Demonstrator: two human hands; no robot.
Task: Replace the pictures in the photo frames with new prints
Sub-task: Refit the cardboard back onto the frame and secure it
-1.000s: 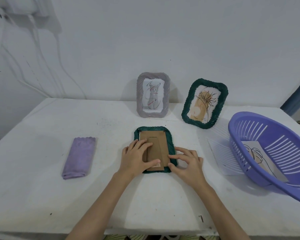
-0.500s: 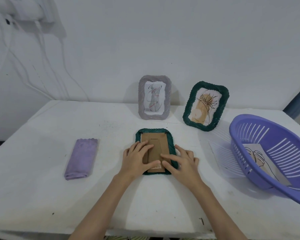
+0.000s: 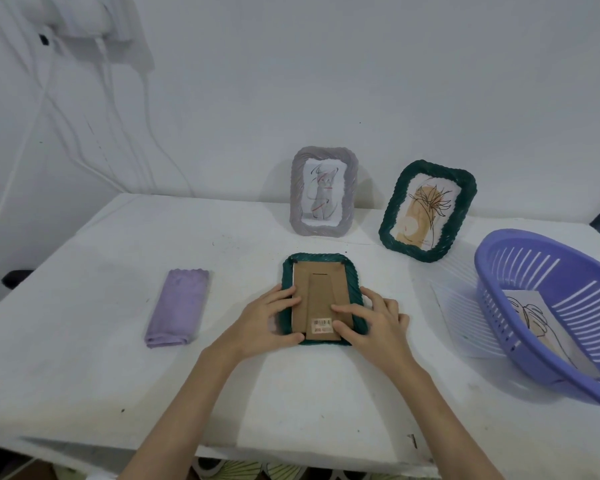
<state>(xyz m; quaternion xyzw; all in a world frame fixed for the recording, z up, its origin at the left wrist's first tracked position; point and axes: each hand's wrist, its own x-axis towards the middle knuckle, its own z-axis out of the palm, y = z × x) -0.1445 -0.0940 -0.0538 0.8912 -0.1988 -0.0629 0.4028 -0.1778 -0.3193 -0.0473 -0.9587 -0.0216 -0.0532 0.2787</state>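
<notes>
A dark green frame point(image 3: 321, 261) lies face down in the middle of the table, its brown cardboard back point(image 3: 319, 289) up with a barcode sticker near me. My left hand point(image 3: 265, 320) grips the frame's left and near edge, thumb at the bottom. My right hand point(image 3: 374, 318) rests on the right side, fingers pressing the cardboard. A grey frame point(image 3: 323, 192) with a cat drawing and a second green frame point(image 3: 428, 211) with a plant print stand against the wall. A print point(image 3: 541, 320) lies in the purple basket point(image 3: 520, 268).
A folded purple cloth point(image 3: 177, 306) lies left of the frame. A white sheet point(image 3: 461, 317) sits partly under the basket at the right. White cables point(image 3: 84, 133) hang down the wall at the back left. The table's front edge is close to me.
My left hand slid off the cardboard back to the frame's left edge, uncovering the barcode sticker. My right hand stays on the right side with its fingers further onto the backing.
</notes>
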